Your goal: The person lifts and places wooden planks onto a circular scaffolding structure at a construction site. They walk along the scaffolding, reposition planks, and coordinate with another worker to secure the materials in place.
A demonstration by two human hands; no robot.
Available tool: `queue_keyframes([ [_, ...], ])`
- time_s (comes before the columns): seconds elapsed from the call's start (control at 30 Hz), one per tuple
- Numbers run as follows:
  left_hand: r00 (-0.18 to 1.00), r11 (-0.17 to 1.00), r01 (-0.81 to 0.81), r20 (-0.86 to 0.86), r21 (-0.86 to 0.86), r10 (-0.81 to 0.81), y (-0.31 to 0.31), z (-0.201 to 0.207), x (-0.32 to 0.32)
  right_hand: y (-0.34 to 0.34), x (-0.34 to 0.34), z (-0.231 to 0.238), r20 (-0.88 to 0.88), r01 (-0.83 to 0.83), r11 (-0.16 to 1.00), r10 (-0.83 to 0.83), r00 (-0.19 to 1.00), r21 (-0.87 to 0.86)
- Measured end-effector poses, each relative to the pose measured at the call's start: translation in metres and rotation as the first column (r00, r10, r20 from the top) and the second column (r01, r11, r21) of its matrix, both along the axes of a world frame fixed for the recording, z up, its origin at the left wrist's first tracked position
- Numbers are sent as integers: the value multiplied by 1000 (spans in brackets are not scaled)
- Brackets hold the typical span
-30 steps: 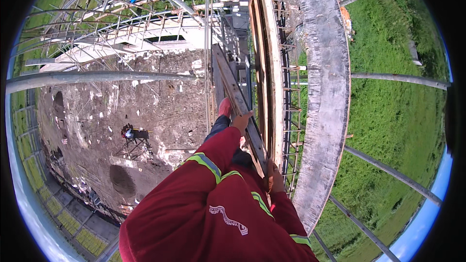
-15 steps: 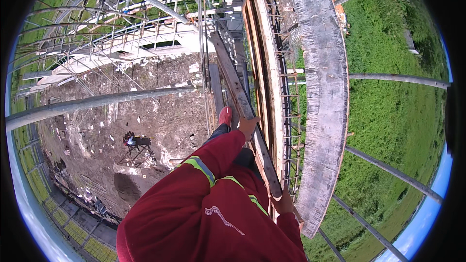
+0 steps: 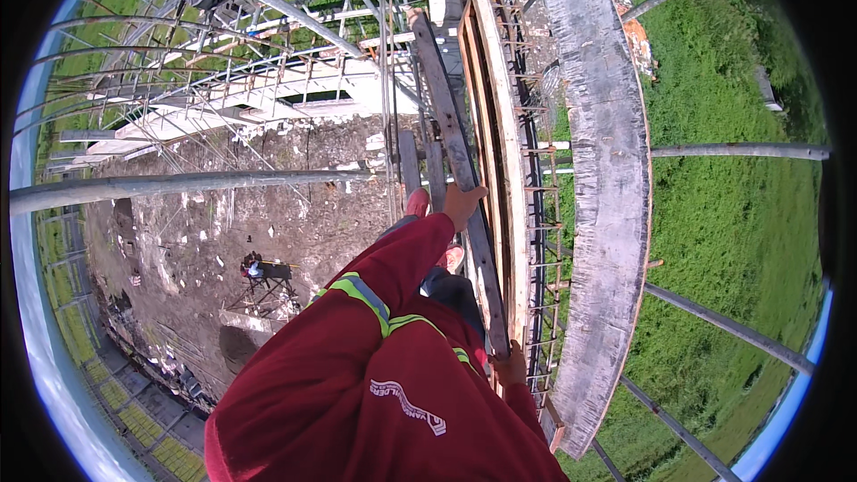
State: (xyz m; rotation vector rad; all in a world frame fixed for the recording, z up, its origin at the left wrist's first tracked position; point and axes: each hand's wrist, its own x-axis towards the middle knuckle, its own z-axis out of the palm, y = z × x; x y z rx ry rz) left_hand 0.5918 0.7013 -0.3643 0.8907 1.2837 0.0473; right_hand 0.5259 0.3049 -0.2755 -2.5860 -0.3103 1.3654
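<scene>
1. Green grass (image 3: 723, 241) fills pretty much the whole right side, way down below.
2. Long grey curved panel (image 3: 611, 170) comes next, bowing along that grass.
3. Pale timber form (image 3: 504, 134) sits left of the panel, with rusty rebar (image 3: 540, 214) between them.
4. Weathered plank (image 3: 452, 125), the thing being handled, slants lengthwise just left of the timber form.
5. Left hand (image 3: 461, 205) has its fingers clamped on the plank partway along.
6. Right hand (image 3: 511, 368) has its fingers closed around the near end.
7. Red shoe (image 3: 417, 203) shows left of the plank.
</scene>
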Motion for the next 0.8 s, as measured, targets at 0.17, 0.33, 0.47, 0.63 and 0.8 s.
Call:
queue_keyframes([
  [0.17,993,994,41,-113,101,-29,-8,-33,2,7,-4,-21,-61,104,994,-102,993,40],
  [0.33,978,988,129,-177,90,-112,24,-65,15,41,-7,-26,-9,232,970,-232,973,67],
  [0.47,984,991,129,-127,39,-123,53,-86,18,75,-5,-29,23,210,977,-209,978,-24],
  [0.63,982,990,141,-128,27,-137,101,-116,48,123,16,-60,-47,186,982,-186,981,2],
  [0.8,981,977,171,-116,126,-157,179,-132,96,203,44,-105,-56,247,966,-243,968,74],
])
